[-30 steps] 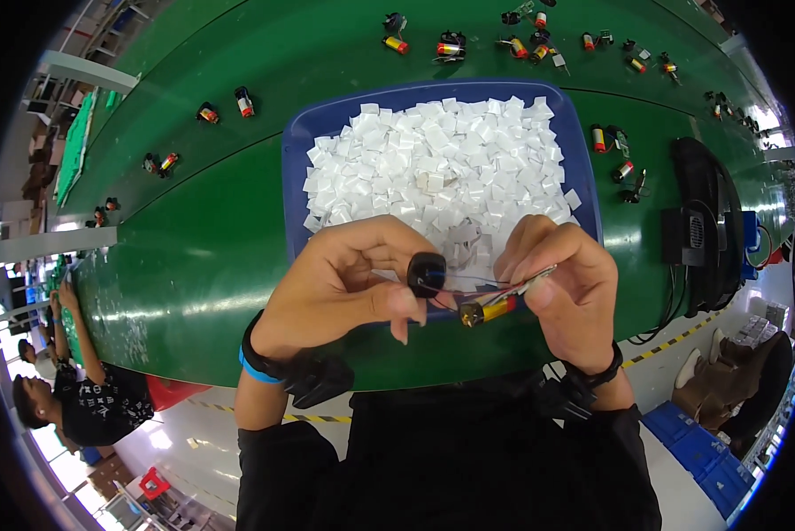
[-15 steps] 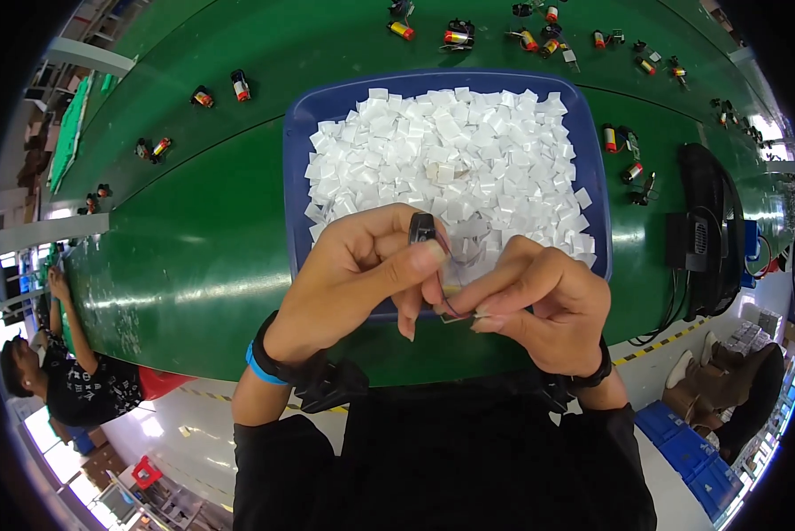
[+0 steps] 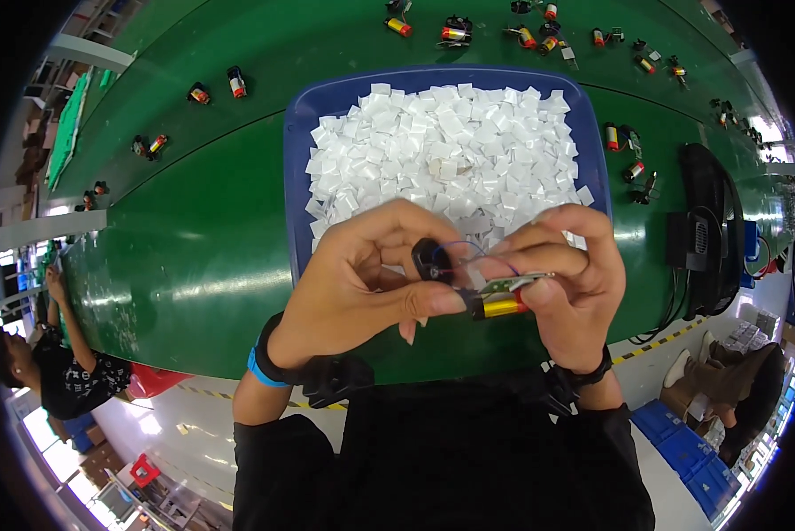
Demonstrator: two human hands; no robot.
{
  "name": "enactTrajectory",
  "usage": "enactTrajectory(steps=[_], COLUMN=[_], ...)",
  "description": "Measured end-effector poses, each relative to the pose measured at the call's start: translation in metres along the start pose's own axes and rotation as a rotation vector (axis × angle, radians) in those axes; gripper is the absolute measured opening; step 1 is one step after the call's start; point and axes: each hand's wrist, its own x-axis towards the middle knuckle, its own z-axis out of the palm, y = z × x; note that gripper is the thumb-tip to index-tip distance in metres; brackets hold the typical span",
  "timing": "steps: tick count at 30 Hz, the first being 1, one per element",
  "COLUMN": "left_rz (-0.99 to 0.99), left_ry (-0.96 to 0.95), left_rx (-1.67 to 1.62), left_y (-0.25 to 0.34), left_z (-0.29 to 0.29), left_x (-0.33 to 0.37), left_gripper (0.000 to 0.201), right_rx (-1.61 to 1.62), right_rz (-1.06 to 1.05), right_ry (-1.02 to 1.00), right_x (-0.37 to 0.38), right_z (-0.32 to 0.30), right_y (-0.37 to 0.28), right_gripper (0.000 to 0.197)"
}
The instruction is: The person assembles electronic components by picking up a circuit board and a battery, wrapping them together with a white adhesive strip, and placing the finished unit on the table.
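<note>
Over the near edge of a blue tray (image 3: 293, 177) full of small white square pieces (image 3: 451, 133), I hold a small wired electronic assembly in both hands. My left hand (image 3: 358, 279) is closed around its black plastic part (image 3: 430, 258). My right hand (image 3: 575, 288) pinches a small green circuit board (image 3: 502, 285) between thumb and fingers. Just under the board sits a yellow-and-red cylindrical battery (image 3: 502, 307), its right end near my right thumb. Thin blue and red wires (image 3: 468, 249) run between the black part and the board.
Several similar battery assemblies (image 3: 457, 34) lie along the far side of the green table (image 3: 185, 248). On the right stand a black box (image 3: 686, 241) with cables and a black bag (image 3: 721, 195). A person (image 3: 61, 372) works at the left; another (image 3: 752, 389) is at the right.
My hands have turned the assembly, so the circuit board and battery now show. My right hand has shifted slightly up and right, its fingers spread more.
</note>
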Motion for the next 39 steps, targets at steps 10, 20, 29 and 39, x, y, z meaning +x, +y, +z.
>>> enactTrajectory(steps=[10, 20, 29, 39], left_rz=[0.004, -0.024, 0.045, 0.053], left_ry=[-0.025, -0.006, 0.037, 0.076], left_rx=[0.020, -0.055, -0.023, -0.019], left_y=[-0.011, -0.014, -0.014, -0.016], left_z=[-0.003, 0.002, 0.016, 0.003], left_x=[0.001, 0.001, -0.003, 0.000], left_gripper=[0.048, 0.015, 0.022, 0.031], right_rx=[0.069, 0.125, 0.500, -0.035], right_rz=[0.100, 0.107, 0.028, 0.162], right_ry=[0.005, -0.164, -0.106, -0.022], right_x=[-0.002, -0.007, -0.005, -0.007], right_z=[-0.004, -0.004, 0.001, -0.005], right_y=[0.006, 0.013, 0.012, -0.006], right_gripper=[0.039, 0.034, 0.035, 0.053])
